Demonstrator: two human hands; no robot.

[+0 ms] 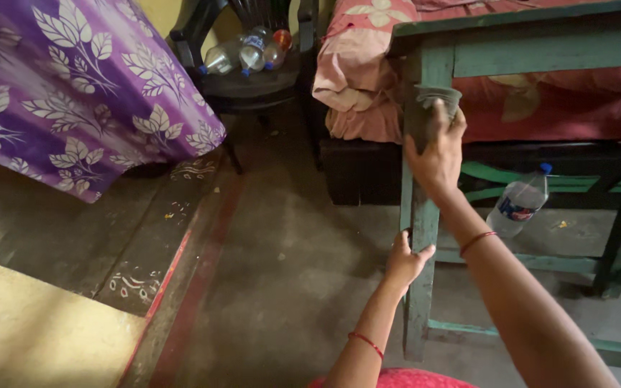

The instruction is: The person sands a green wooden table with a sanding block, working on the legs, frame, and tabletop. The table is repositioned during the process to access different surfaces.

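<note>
Clearly the work in hand is rubbing down the green wooden leg [418,237] at the front corner of the bed frame [533,43]. The right hand [436,154] is clenched around a folded grey cloth [436,97], pressing it flat against the top of the leg, just under the frame's upper rail. The left hand [405,260] is lower down, fingers wrapped around the same leg about halfway up, gripping it.

To do this well, I'd judge the lower grip should hold firm so the leg doesn't rock while the cloth is drawn along the paint, which looks worn and patchy. Long strokes from the corner joint downward would likely carry grime away from the bedding [368,79], a pink and red cover hanging just beside the leg. Keeping the cloth folded gives a flat face; turning it to a fresh side as it soils seems sensible.

A plastic water bottle [519,205] lies tilted under the frame, near the lower rail and apart from both hands. Across the room, empty bottles [249,50] sit on a dark plastic chair [253,82], and a purple leaf-print cloth [73,86] hangs at the left above the concrete floor [289,287].
</note>
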